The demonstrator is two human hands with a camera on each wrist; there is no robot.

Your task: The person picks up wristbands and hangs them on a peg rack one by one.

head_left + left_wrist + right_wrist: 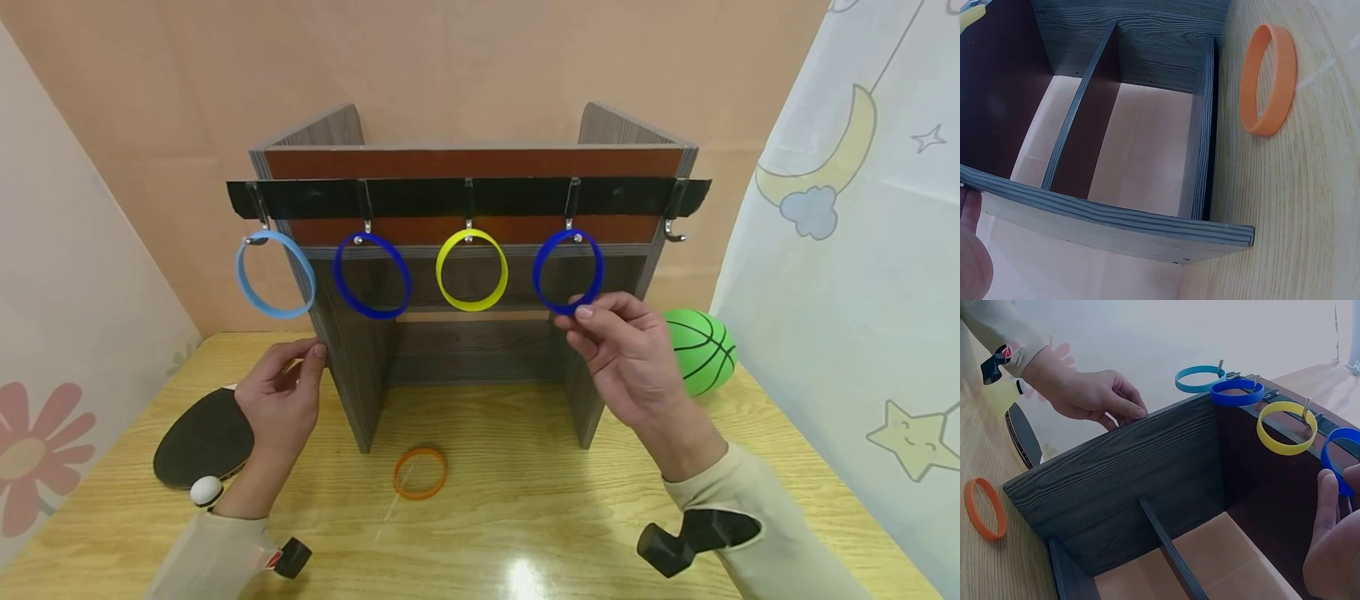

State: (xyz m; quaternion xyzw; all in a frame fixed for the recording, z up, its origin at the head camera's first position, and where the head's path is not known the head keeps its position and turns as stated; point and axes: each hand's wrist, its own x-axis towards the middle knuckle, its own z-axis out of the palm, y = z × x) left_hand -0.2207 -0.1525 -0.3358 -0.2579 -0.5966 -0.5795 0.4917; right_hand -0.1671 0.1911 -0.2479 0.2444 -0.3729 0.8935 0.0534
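Observation:
My right hand (630,354) pinches the lower edge of a dark blue wristband (567,272), whose top hangs at the fourth hook from the left. Against the left side panel of the grey wooden shelf (337,367) rest the fingertips of my left hand (285,387). A light blue wristband (275,275), another dark blue wristband (372,276) and a yellow wristband (472,271) hang from the first three hooks. Nothing hangs on the far right hook (676,233). On the table lies an orange wristband (420,474), seen also in both wrist views.
A black strip (420,198) carries the hooks across the shelf's front. To the left on the wooden table (510,517) are a black table tennis paddle (204,437) and a white ball (206,491). A green ball (701,352) with black lines sits right of the shelf.

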